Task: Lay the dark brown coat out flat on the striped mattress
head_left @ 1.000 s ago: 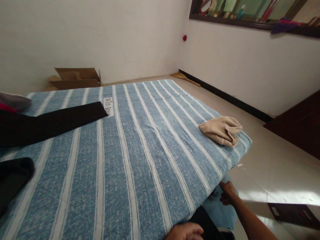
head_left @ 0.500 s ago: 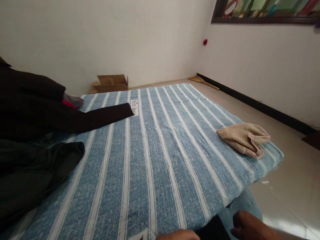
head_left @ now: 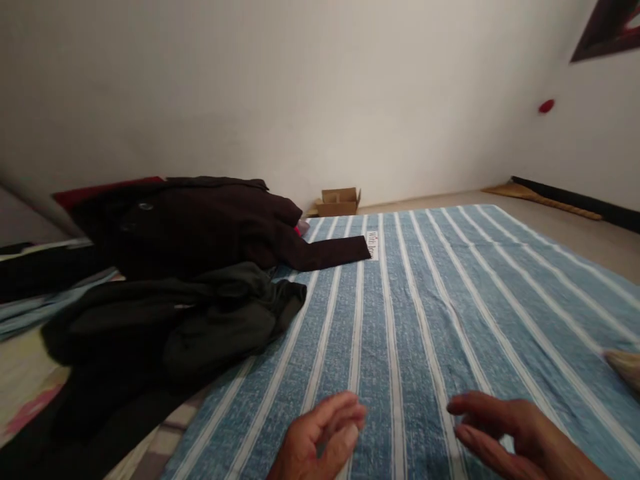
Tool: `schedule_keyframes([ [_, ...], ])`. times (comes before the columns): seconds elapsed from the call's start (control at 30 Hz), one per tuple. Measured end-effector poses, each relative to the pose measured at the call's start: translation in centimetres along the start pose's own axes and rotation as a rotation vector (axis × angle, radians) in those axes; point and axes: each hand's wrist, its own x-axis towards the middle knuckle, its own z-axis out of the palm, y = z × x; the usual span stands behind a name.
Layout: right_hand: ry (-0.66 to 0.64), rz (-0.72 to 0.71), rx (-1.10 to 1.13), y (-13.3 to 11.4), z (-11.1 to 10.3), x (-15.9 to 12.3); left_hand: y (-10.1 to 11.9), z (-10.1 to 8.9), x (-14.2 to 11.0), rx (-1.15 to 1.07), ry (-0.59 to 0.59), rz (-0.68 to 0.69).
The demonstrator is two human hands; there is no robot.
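My left hand (head_left: 325, 433) hovers over the near part of a blue-and-white striped cloth (head_left: 415, 333), fingers curved and parted from the thumb, holding nothing. To its right my right hand (head_left: 515, 433) is also open, thumb and fingers apart, with bare cloth between the two hands. A dark green garment (head_left: 200, 327) lies crumpled to the left, nearest my left hand. Behind it is a heaped dark brown coat (head_left: 210, 227), one sleeve stretched out to the right across the stripes. Beside that sleeve's end, a white patch (head_left: 373, 246) reads "With love".
An open cardboard box (head_left: 339, 202) stands beyond the far edge, by the wall. A tan cloth (head_left: 625, 370) is cut off at the right edge. A straw broom (head_left: 540, 200) lies on the floor at the back right. More folded fabric (head_left: 45, 273) lies at far left.
My view has swung left, bringing more of the dark garments into sight. Both hands have risen from the near edge to over the striped cloth. The garments look unmoved.
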Motion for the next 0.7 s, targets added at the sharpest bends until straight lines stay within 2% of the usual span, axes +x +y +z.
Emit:
schedule_keyframes([
  [0.07, -0.039, -0.064, -0.072, -1.9, 0.6, 2.7, 0.4, -1.9, -0.1, 0.186, 0.215, 0.071],
  [0.13, -0.059, -0.123, -0.15, -2.6, 1.7, 5.1, 0.8, -4.1, -0.2, 0.409, 0.443, 0.147],
  [0.23, -0.08, -0.181, -0.242, -2.2, 4.0, 8.0, 1.8, -8.3, 0.0, 0.695, 0.758, 0.266],
  [0.37, -0.078, -0.212, -0.286, -0.4, 6.6, 10.1, 3.6, -14.7, 0.5, 1.036, 1.059, 0.336],
  [0.43, -0.035, -0.206, -0.238, 0.6, 7.3, 10.5, 4.5, -17.4, 1.1, 1.205, 1.11, 0.283],
  [0.53, 0.022, -0.188, -0.112, 1.8, 7.8, 10.7, 5.6, -20.1, 2.3, 1.402, 1.08, 0.185],
  [0.7, 0.131, -0.2, 0.019, 2.5, 8.6, 10.7, 6.6, -21.5, 4.8, 1.557, 0.921, 0.126],
])
